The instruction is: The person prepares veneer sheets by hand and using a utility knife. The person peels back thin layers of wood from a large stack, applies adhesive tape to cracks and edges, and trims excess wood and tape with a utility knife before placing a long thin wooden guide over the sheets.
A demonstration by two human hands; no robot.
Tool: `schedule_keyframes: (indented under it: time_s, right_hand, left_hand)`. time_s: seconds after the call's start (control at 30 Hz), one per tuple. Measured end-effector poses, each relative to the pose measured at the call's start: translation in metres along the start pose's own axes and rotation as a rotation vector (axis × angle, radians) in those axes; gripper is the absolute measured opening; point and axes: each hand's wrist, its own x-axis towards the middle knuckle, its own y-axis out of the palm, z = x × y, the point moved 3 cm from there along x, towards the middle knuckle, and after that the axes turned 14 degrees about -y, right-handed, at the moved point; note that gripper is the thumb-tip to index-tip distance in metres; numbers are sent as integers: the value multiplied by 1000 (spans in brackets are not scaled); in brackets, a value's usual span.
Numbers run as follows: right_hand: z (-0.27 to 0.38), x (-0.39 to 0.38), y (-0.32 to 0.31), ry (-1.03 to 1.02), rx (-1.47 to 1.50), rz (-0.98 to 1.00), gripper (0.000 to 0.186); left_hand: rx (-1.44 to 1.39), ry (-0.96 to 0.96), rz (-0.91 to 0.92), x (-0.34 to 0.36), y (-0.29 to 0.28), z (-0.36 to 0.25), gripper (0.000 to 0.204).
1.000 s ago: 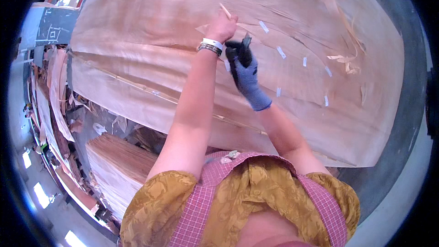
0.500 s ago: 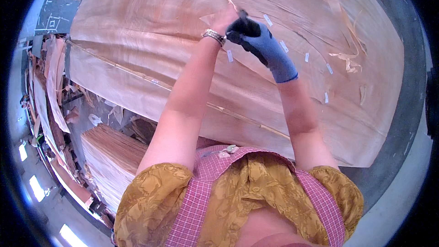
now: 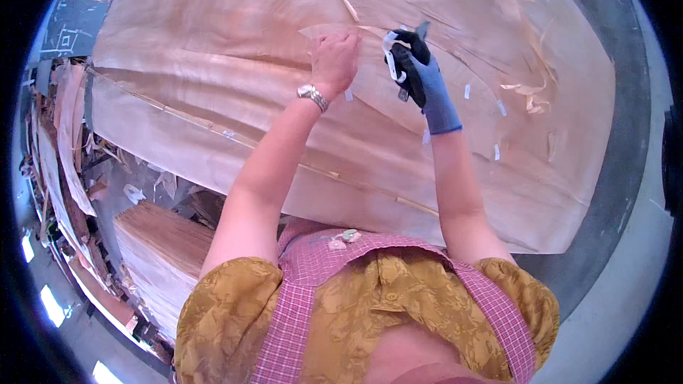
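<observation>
My bare left hand (image 3: pixel 334 60), with a metal watch, has its fingers bent down onto a thin pointed flap (image 3: pixel 309 33) of the large veneer sheet (image 3: pixel 249 50); what is under the fingertips is hidden. A short pale wood sliver (image 3: pixel 348 7) lies just beyond it. To its right, my right hand (image 3: pixel 416 67), in a blue and black glove, grips a dark tool with a grey blade (image 3: pixel 422 29), along with a curled white strip (image 3: pixel 391 57). Several small white tape pieces (image 3: pixel 467 91) are stuck across the wrinkled sheet.
Loose shavings (image 3: pixel 533 103) lie on the sheet's right part. Offcuts (image 3: pixel 64 142) are piled along the left, and a stack of veneer (image 3: pixel 163 238) stands at lower left. A grey border (image 3: pixel 615 171) runs round the sheet's right side.
The sliver has left my left fingers and lies on the sheet. My right hand has moved up, then drawn apart to the right, and a white strip now shows in it.
</observation>
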Motion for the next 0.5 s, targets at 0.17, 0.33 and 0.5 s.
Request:
schedule_keyframes:
  time_s: [0.17,0.33,0.5]
  right_hand:
    - [-22,47,6,77,-114,66,28]
    - [-8,56,4,73,-302,90,27]
    - [31,46,21,42,64,120,26]
  left_hand:
    - [-244,53,-278,-2,5,5,22]
    - [-326,-9,-267,1,2,11,24]
    - [-335,69,-319,4,10,30,31]
